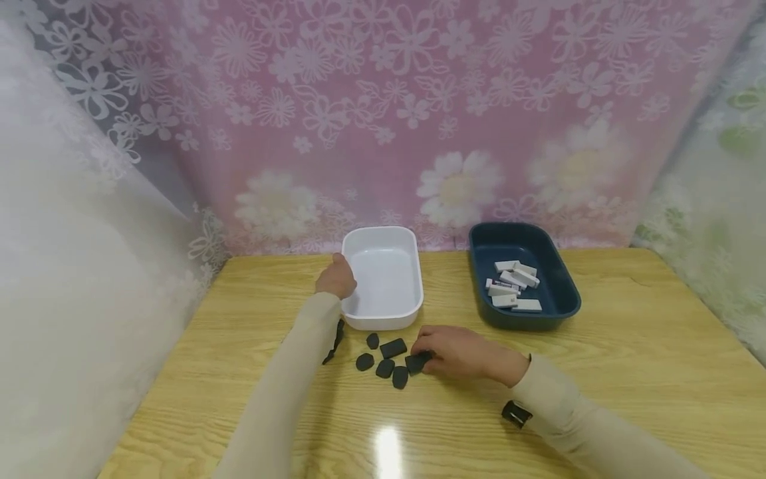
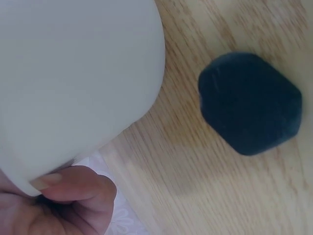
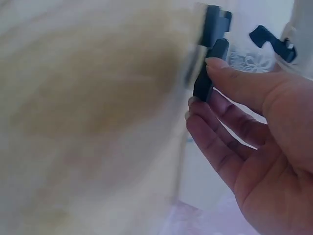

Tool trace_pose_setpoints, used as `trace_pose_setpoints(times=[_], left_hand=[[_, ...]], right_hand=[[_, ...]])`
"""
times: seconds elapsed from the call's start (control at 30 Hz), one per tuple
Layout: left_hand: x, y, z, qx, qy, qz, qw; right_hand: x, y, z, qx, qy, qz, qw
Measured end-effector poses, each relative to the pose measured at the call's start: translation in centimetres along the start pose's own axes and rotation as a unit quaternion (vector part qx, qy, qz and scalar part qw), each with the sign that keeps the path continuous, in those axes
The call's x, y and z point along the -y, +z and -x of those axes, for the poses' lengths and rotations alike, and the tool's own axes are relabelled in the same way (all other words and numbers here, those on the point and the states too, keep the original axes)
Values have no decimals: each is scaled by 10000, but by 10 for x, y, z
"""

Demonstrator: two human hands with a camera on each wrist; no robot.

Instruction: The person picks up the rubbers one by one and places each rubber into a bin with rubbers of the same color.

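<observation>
My left hand (image 1: 338,278) grips the left rim of a white plastic tub (image 1: 383,323); the left wrist view shows the thumb on the rim and the fingers curled beneath it. The tub's visible floor is bare. Just in front of it, my right hand (image 1: 457,350) pinches a black block (image 3: 210,73) between thumb and fingertips, and part of that block is hidden by the fingers in the head view. Several flat black pieces lie beside it on the table, among them a rectangular block (image 1: 393,348) and an angular, stone-like piece (image 2: 252,103).
A dark blue tub (image 1: 529,322) stands at the back right with several white blocks (image 1: 526,305) in it. The wooden table (image 1: 628,372) ends at a pink flowered curtain (image 1: 383,166). A black strap-like item (image 1: 335,342) shows by the left forearm.
</observation>
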State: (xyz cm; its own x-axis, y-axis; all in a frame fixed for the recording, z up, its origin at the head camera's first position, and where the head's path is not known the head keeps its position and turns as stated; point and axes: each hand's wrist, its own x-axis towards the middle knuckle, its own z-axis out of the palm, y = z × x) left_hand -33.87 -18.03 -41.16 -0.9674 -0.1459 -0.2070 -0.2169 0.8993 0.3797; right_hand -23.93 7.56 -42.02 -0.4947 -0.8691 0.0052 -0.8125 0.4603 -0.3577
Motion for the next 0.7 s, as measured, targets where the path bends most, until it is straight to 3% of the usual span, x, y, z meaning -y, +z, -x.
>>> trace_pose_setpoints(times=[0.17, 0.37, 0.53, 0.7], left_hand=[[-2, -1, 4, -7, -6, 13, 10000], [-3, -2, 5, -23, -46, -25, 10000], [-1, 0, 3, -11, -79, -70, 9999], [-1, 3, 0, -108, -55, -81, 9999]], right_hand=[[4, -23, -4, -298, -148, -308, 9990], [-4, -43, -14, -969, 56, -629, 9933], [-13, -47, -30, -1551, 458, -784, 9837], [-27, -45, -52, -1729, 1038, -872, 9756]])
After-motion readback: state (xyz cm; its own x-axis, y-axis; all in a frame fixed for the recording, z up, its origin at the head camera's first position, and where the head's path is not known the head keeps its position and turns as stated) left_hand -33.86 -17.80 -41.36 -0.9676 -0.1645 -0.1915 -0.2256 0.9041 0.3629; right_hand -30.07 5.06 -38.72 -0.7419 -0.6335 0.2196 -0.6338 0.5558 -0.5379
